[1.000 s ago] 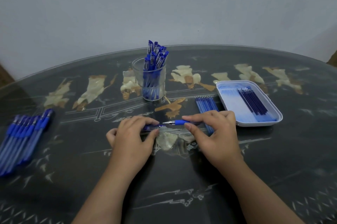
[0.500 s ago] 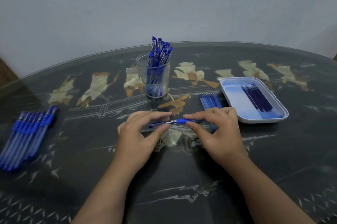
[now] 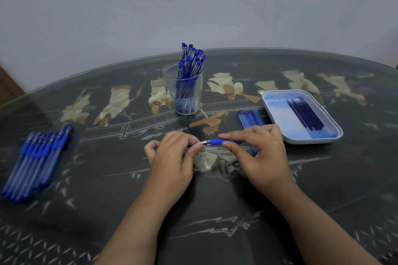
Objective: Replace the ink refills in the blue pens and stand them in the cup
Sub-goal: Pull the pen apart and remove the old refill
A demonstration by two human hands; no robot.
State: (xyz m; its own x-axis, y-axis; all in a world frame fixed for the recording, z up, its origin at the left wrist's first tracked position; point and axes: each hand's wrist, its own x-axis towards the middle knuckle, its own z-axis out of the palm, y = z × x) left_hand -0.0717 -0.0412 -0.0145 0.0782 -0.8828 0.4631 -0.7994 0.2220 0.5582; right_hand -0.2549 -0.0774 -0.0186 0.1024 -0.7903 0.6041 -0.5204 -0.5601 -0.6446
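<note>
Pinching: right hand (image 3: pixel 262 152) holds the slim blue plastic pen (image 3: pixel 217 141) by its rubber sleeve; left hand (image 3: pixel 172 157) pinches its metal tip end.
Pen: level, low over the dark glass-topped table (image 3: pixel 215 200).
Handling: likely light, stiff, slick-barrelled; the rubber sleeve grips best.

You sit in what looks like a room at home: a dark table (image 3: pixel 215 210) with pale inlaid figures under glass, a plain painted wall (image 3: pixel 193 6) right behind it.
</note>
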